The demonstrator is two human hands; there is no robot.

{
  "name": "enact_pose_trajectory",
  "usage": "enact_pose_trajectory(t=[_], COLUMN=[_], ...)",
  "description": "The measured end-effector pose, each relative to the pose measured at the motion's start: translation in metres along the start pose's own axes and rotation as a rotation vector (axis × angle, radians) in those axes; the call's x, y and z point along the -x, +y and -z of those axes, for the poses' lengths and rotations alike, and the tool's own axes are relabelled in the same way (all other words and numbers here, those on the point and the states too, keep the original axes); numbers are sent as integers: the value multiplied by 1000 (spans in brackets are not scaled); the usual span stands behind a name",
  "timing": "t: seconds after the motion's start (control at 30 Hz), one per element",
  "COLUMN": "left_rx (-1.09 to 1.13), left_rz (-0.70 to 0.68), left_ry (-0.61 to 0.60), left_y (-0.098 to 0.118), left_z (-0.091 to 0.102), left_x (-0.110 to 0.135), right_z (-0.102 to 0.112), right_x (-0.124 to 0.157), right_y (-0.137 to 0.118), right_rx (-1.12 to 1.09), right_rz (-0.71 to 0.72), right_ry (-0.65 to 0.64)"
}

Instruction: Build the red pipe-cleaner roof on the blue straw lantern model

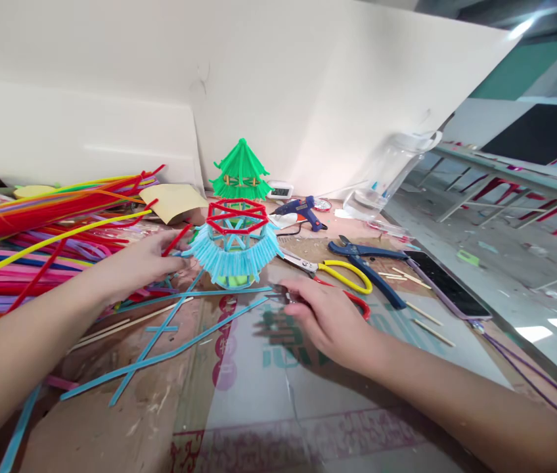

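My left hand (153, 263) is closed at the left side of a small pagoda model, with a short red pipe cleaner (177, 240) sticking up from its fingers. The model has a green tiered roof (242, 164), a red hexagonal frame (237, 225) and a light blue fringed skirt (234, 257). To the right of the model, my right hand (325, 318) has its fingers curled round the metal end of a tool, apparently pliers with a red handle (357, 303); the hand partly hides it. Several blue strips (160, 358) lie crossed between my hands.
Bundles of coloured pipe cleaners (37, 223) cover the left side. Yellow-handled scissors (347, 274), blue-handled cutters (372, 263), a glue gun (301, 211), a phone (448, 284) and thin wooden sticks (433, 333) lie on the right. Behind stand a clear water jug (387, 174) and a white board (278, 85).
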State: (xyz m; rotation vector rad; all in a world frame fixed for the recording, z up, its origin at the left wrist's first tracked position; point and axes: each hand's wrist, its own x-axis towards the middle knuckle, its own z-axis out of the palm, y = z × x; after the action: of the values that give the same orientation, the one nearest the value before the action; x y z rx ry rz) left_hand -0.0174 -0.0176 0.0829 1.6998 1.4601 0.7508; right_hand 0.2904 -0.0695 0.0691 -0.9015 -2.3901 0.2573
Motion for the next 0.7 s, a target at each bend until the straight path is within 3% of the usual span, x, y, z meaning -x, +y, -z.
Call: enact_pose_trajectory(t=[0.1, 0.23, 0.43, 0.7], left_rx=[109, 75, -51, -170], left_rz=[29, -76, -197, -288], left_ry=[-150, -34, 72, 105], left_y=[-7, -20, -28, -35], left_z=[-10, -27, -46, -58], left_x=[-1, -6, -5, -7], right_z=[1, -6, -17, -20], right_x=[4, 11, 19, 16], right_y=[-2, -3, 0, 6], right_rx=[-353, -677, -966, -996], right_rz=[-264, -460, -512, -501], right_ry=[-130, -222, -234, -149])
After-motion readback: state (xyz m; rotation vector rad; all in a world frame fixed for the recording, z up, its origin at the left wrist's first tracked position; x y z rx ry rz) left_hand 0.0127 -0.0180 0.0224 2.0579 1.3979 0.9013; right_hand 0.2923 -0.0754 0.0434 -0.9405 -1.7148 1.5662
